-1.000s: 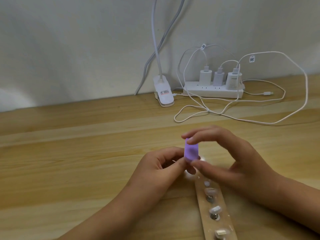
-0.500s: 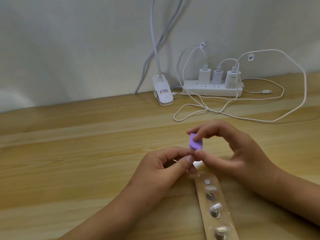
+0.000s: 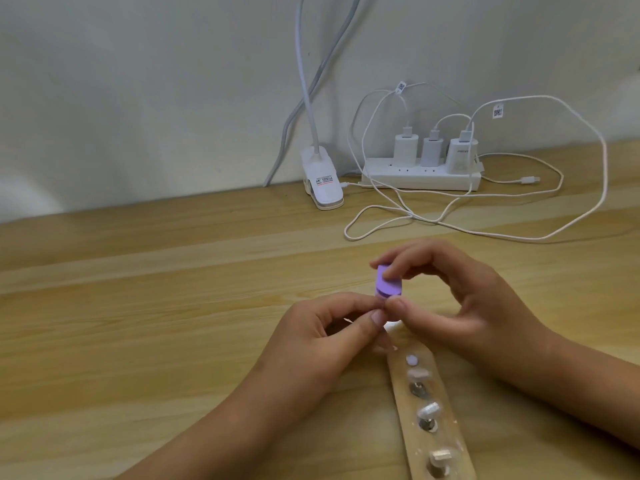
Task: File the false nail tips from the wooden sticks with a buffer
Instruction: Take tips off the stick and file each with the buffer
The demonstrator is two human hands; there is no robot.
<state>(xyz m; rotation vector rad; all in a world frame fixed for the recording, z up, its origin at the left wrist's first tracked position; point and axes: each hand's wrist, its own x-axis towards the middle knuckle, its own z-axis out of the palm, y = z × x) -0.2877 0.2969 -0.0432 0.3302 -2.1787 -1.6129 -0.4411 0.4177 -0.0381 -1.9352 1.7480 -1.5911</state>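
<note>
Right at the pinch — right hand [image 3: 460,306] clamps the purple buffer [image 3: 492,285] thumb-to-forefinger, left hand [image 3: 311,344] just beneath nips a mostly hidden nail tip [image 3: 392,328] — wooden stick [image 3: 450,427] below.

Wall [image 3: 138,81]: plain, pale grey-white, running along the far edge of the table.
Table [image 3: 138,289]: light wood, grain running left to right, filling the near and middle ground.
Clip lamp [image 3: 322,181]: white, far centre by the wall, its thin neck rising out of view.
Power strip [image 3: 420,176]: white, far right against the wall, with three white chargers [image 3: 406,150] plugged in.
Cables [image 3: 519,233]: white, looping loosely over the far right of the table.
Light: soft, even, faint shadows.
</note>
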